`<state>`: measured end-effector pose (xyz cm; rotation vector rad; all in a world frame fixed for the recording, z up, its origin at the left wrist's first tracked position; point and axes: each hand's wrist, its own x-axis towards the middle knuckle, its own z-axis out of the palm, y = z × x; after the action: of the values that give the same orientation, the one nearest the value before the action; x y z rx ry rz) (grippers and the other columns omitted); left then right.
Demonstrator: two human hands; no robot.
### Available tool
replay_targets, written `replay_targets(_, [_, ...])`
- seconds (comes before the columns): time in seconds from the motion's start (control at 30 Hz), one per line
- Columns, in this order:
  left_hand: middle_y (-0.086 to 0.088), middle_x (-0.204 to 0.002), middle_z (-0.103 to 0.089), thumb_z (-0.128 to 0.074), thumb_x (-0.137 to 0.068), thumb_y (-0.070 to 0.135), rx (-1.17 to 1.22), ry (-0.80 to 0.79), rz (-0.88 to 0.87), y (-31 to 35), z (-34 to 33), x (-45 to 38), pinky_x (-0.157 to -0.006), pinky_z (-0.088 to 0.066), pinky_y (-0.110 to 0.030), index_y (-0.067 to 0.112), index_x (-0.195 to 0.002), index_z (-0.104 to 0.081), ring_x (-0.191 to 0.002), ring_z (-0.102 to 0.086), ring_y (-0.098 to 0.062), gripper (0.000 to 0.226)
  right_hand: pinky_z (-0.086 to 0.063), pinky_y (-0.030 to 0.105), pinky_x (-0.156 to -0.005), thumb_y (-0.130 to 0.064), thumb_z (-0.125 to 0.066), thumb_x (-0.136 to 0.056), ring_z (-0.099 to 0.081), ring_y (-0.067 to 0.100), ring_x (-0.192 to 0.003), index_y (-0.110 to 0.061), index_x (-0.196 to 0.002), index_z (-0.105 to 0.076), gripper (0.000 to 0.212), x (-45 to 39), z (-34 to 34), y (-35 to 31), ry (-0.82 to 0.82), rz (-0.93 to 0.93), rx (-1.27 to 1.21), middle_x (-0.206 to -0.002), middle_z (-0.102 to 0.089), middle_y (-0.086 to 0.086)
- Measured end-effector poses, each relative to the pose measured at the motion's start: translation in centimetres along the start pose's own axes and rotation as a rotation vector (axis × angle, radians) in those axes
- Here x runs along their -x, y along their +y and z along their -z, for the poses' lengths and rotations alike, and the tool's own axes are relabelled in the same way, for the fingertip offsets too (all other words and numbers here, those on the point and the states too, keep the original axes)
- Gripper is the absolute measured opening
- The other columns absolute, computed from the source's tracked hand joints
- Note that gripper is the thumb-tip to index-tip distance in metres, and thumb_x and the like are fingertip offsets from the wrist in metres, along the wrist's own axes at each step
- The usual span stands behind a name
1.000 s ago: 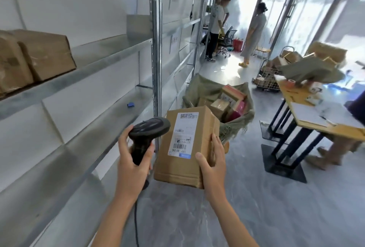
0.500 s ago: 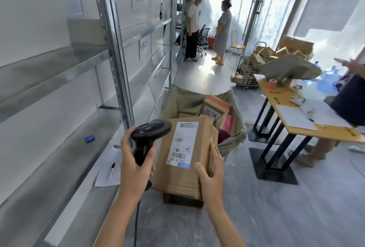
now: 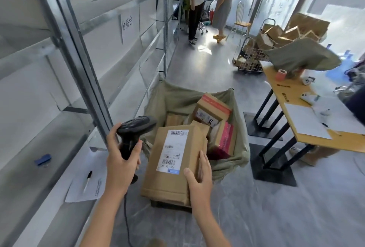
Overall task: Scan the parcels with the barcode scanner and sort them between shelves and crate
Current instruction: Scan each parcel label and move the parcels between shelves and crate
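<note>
Cardboard parcel (image 3: 173, 164) gripped by right hand (image 3: 199, 179) | label print seemingly illegible | left hand (image 3: 120, 164) grips scanner (image 3: 134, 134)

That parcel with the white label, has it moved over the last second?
Yes. The labelled parcel in the right hand has travelled along the shelving, from short of the lined crate to over its near edge.

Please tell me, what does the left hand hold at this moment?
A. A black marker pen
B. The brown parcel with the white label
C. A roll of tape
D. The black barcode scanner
D. The left hand grips the handle of the black barcode scanner, while the right hand holds the brown parcel.
</note>
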<state>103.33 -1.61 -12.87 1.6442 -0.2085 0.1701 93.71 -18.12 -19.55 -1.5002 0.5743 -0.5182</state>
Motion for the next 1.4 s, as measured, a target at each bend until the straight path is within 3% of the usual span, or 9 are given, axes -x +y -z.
replay_targets(0.23, [-0.013, -0.093, -0.064, -0.065, -0.096, 0.01, -0.065, -0.061, 0.013, -3.6, -3.6, -9.3, -0.052, -0.051, -0.037, 0.051, -0.133, -0.035, -0.052, -0.057, -0.019, 0.063, -0.028, 0.047, -0.12, -0.058, -0.064, -0.069, -0.029, 0.003, -0.143, -0.052, -0.143, -0.04, 0.078, -12.0, -3.9, -1.1, 0.01, -0.014, 0.073, -0.155, -0.032, -0.023])
replay_targets(0.33, [-0.009, -0.084, -0.063, -0.064, -0.097, 0.011, -0.086, -0.111, 0.02, -4.8, -5.3, -13.0, -0.05, -0.051, -0.033, 0.044, -0.138, -0.033, -0.05, -0.057, -0.015, 0.061, -0.026, 0.044, -0.12, -0.056, -0.066, -0.077, -0.026, 0.006, -0.144, -0.049, -0.147, -0.036, 0.077, -18.1, -6.1, -2.2, 0.013, 0.018, 0.174, -0.159, -0.027, -0.021])
replay_targets(0.5, [0.001, -0.072, -0.062, -0.063, -0.098, 0.011, -0.04, -0.137, 0.052, -6.1, -7.2, -18.1, -0.05, -0.049, -0.035, 0.045, -0.139, -0.032, -0.051, -0.054, -0.018, 0.062, -0.024, 0.054, -0.116, -0.049, -0.068, -0.087, -0.024, 0.025, -0.144, -0.043, -0.153, -0.029, 0.077, -27.3, -10.4, -2.3, -0.034, -0.016, 0.388, -0.164, -0.018, -0.014])
replay_targets(0.6, [-0.003, -0.078, -0.065, -0.064, -0.098, 0.011, -0.026, -0.129, 0.076, -6.8, -8.0, -20.6, -0.051, -0.049, -0.037, 0.049, -0.136, -0.033, -0.053, -0.054, -0.02, 0.063, -0.025, 0.055, -0.113, -0.058, -0.063, -0.085, -0.025, 0.033, -0.142, -0.042, -0.155, -0.024, 0.082, -31.2, -12.0, -0.5, -0.056, -0.051, 0.573, -0.165, -0.013, -0.011])
replay_targets(0.77, [-0.01, -0.071, -0.061, -0.063, -0.098, 0.01, -0.044, -0.133, 0.089, -8.0, -8.4, -23.2, -0.052, -0.051, -0.036, 0.054, -0.134, -0.032, -0.053, -0.055, -0.023, 0.064, -0.018, 0.061, -0.118, -0.069, -0.055, -0.084, -0.021, 0.041, -0.144, -0.04, -0.156, -0.019, 0.085, -35.0, -11.5, 2.6, -0.006, -0.108, 0.808, -0.166, -0.008, -0.006])
replay_targets(0.93, [-0.013, -0.076, -0.061, -0.062, -0.099, 0.01, -0.039, -0.168, 0.135, -9.2, -9.3, -24.5, -0.054, -0.05, -0.037, 0.048, -0.138, -0.031, -0.055, -0.054, -0.024, 0.063, -0.009, 0.059, -0.121, -0.069, -0.045, -0.091, -0.007, 0.036, -0.151, -0.033, -0.158, -0.015, 0.082, -37.6, -11.7, 3.7, -0.019, -0.066, 1.007, -0.168, -0.006, -0.002])
replay_targets(1.07, [-0.015, -0.079, -0.063, -0.063, -0.098, 0.01, -0.049, -0.185, 0.162, -9.9, -9.7, -24.8, -0.054, -0.051, -0.035, 0.048, -0.139, -0.031, -0.056, -0.055, -0.023, 0.065, 0.005, 0.06, -0.121, -0.071, -0.034, -0.095, 0.01, 0.028, -0.154, -0.033, -0.16, -0.005, 0.081, -38.4, -12.5, 5.4, -0.102, -0.197, 0.986, -0.169, 0.002, -0.001])
replay_targets(1.23, [-0.017, -0.089, -0.066, -0.063, -0.097, 0.009, -0.055, -0.176, 0.187, -10.3, -9.5, -25.0, -0.055, -0.051, -0.037, 0.047, -0.141, -0.031, -0.057, -0.055, -0.025, 0.066, 0.008, 0.058, -0.121, -0.071, -0.028, -0.096, 0.012, 0.029, -0.154, -0.031, -0.16, -0.001, 0.08, -38.9, -13.1, 5.8, -0.126, -0.24, 1.008, -0.168, 0.005, 0.0])
replay_targets(1.4, [-0.018, -0.086, -0.066, -0.064, -0.097, 0.009, -0.073, -0.177, 0.197, -10.5, -9.6, -24.7, -0.054, -0.051, -0.037, 0.047, -0.14, -0.031, -0.055, -0.055, -0.023, 0.066, 0.005, 0.055, -0.122, -0.07, -0.03, -0.097, 0.007, 0.028, -0.154, -0.029, -0.16, -0.004, 0.08, -38.9, -13.0, 5.8, -0.103, -0.214, 0.993, -0.169, 0.002, 0.0])
